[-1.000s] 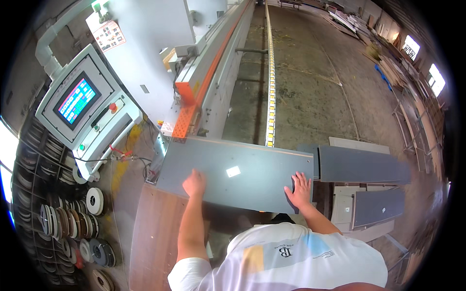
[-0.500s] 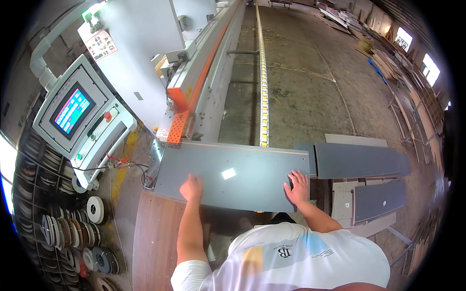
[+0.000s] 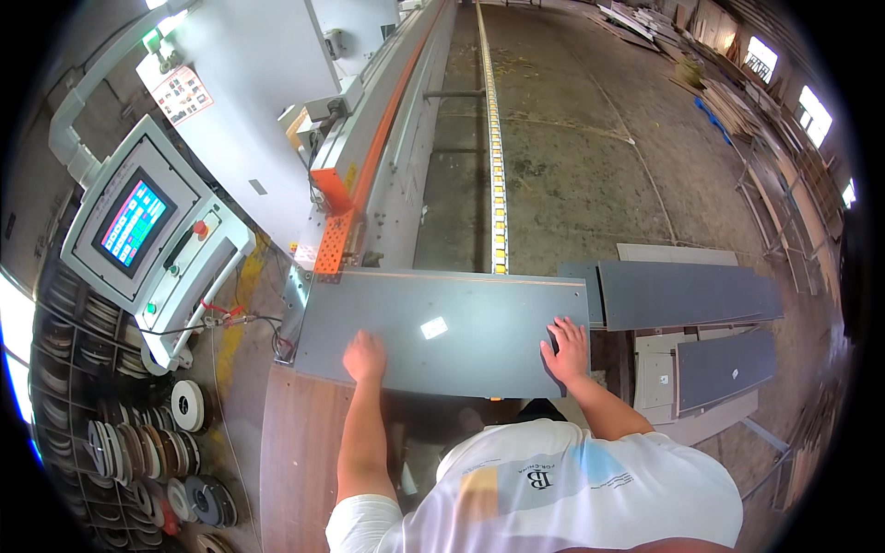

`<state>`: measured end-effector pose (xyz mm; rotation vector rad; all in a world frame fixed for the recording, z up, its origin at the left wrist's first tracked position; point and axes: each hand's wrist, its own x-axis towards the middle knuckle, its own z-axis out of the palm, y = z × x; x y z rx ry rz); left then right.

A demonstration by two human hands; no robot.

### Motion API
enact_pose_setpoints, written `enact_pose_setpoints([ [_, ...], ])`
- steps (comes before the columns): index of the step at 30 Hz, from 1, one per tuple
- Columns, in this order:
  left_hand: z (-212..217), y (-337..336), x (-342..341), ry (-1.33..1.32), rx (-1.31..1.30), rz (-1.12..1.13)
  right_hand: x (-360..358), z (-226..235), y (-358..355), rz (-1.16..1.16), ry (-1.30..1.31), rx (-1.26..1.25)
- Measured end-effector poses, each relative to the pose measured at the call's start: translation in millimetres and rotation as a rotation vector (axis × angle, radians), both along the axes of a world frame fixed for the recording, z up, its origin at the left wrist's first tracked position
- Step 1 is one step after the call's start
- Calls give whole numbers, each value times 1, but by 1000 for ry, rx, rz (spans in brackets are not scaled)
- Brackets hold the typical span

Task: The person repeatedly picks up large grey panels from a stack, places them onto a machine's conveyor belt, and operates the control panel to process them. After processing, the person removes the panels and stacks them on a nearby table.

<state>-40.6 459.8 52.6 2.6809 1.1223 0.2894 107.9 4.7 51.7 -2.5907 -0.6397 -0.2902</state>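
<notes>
A long grey panel (image 3: 461, 355) lies flat across the front of the machine, its pale edge strip on the far side. Near its middle is a small white label (image 3: 433, 327). My left hand (image 3: 365, 358) rests on the panel's left part, fingers curled into a loose fist, with nothing visible in it. At the right end my right hand (image 3: 569, 352) lies on the panel with fingers and thumb apart. The panel's left end meets a metal guide (image 3: 295, 295) beside an orange perforated bracket (image 3: 335, 244).
A control console (image 3: 138, 230) with a lit screen stands at left, above several edge-band rolls (image 3: 188, 405). A brown wood-grain board (image 3: 304, 442) is at near left. A roller rail (image 3: 496, 157) runs away ahead. Dark panels (image 3: 687, 295) lie stacked at right.
The whole view has shifted slightly. Both hands keep the same places on the panel, and the panel shows no clear movement against the machine.
</notes>
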Motion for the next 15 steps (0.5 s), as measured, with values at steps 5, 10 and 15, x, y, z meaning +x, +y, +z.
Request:
enact_pose_setpoints([
  [5,7,-6,-1,-184,236,-142,0,3,1,-5,3,-6],
  [10,1,-3,-1,-174,174,-124,0,3,2,6,11,-5],
  [15,8,-7,1,-132,139,-124,0,3,0,-3,0,-17],
])
